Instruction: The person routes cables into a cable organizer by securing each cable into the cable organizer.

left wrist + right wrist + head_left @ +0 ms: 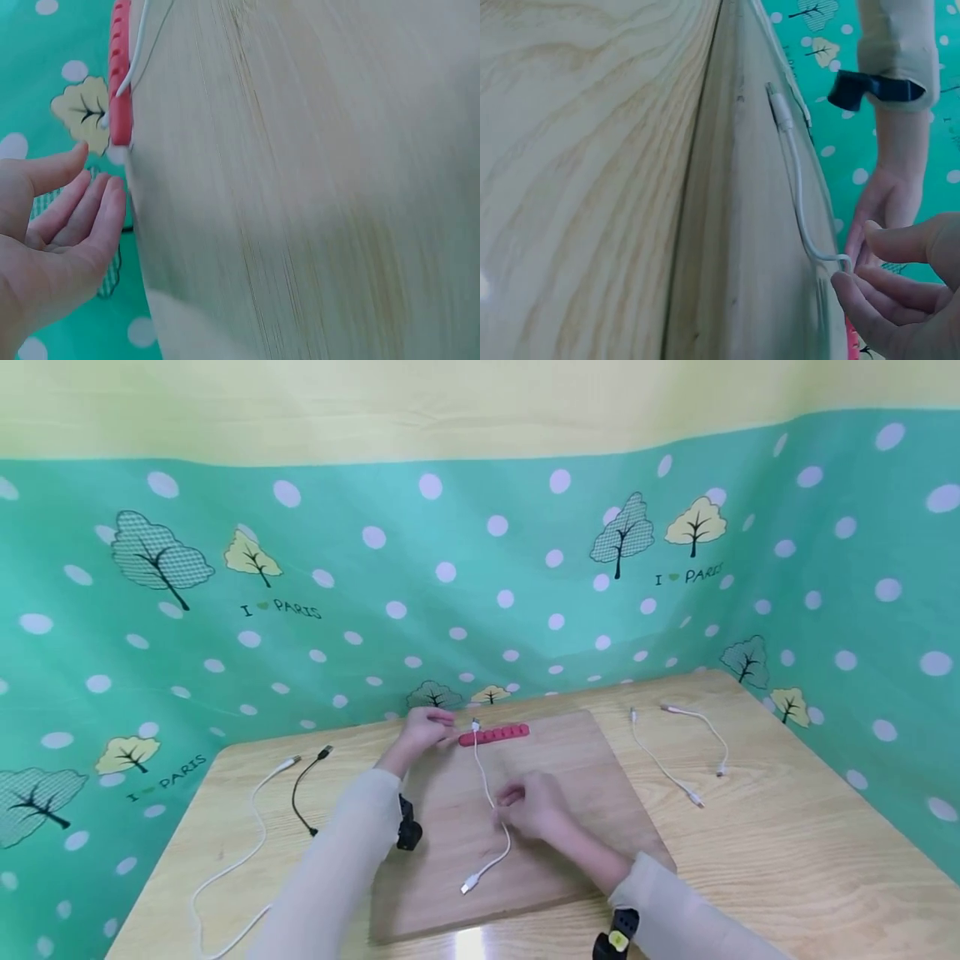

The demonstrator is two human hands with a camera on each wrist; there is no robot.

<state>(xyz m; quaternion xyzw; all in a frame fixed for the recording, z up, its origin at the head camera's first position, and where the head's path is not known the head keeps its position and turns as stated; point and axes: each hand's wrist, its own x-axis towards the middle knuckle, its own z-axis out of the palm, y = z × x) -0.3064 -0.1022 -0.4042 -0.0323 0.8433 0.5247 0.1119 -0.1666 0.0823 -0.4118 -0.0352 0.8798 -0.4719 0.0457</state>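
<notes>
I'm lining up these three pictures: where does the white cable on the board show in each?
Head: the white cable lies below centre, meeting the red strip near its left end and passing the right hand.
Left wrist: upper left, coming in from the top edge to the red strip.
Right wrist: right of centre, curving from a plug down to the right hand.
Shared landmark: the wooden board.

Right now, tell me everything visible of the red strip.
The red strip is long, narrow and rubbery-looking, with a row of notches. It lies along the far edge of the board. A white cable crosses it near its left end, apparently in a notch; the left hand is beside that end, apart from it.
</notes>
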